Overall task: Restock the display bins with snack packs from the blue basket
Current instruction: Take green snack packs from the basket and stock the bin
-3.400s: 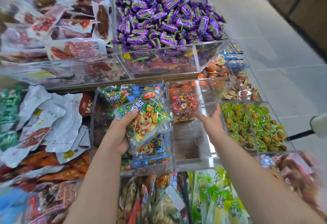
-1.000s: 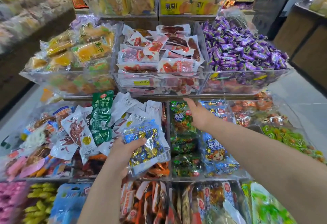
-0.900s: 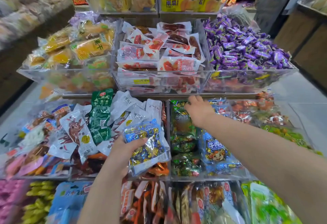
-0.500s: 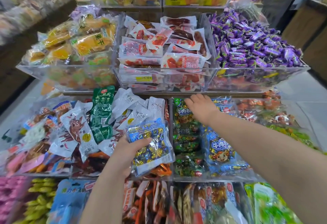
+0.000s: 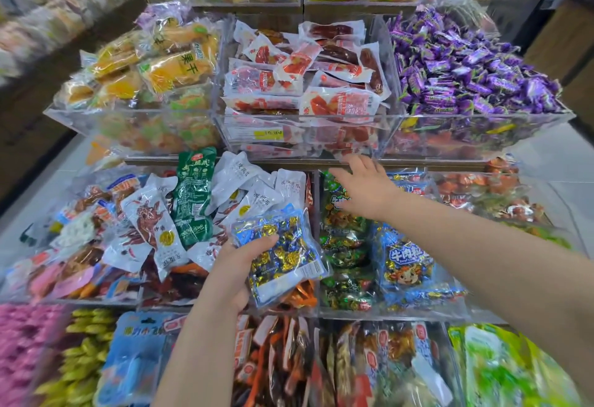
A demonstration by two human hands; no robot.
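Note:
My left hand (image 5: 232, 270) grips a clear snack pack (image 5: 281, 250) of blue and gold wrapped candies, held above the front edge of the middle shelf. My right hand (image 5: 363, 186) is spread open with the fingers apart, hovering over the back of a clear bin (image 5: 385, 312) that holds green packs (image 5: 342, 242) and blue packs (image 5: 406, 265). That hand holds nothing. The blue basket is not in view.
Clear acrylic bins stand in tiers. The upper tier holds yellow dried-fruit packs (image 5: 154, 66), red meat packs (image 5: 308, 82) and purple candies (image 5: 466, 69). White and green packs (image 5: 205, 201) fill the bin to the left. More bags fill the bottom tier (image 5: 321, 368). Floor lies to the right.
My view has swung up and left from the right-hand bins. My left hand now holds a blue-gold pack instead of the green-blue stack. My right hand has crept forward along the bin's back.

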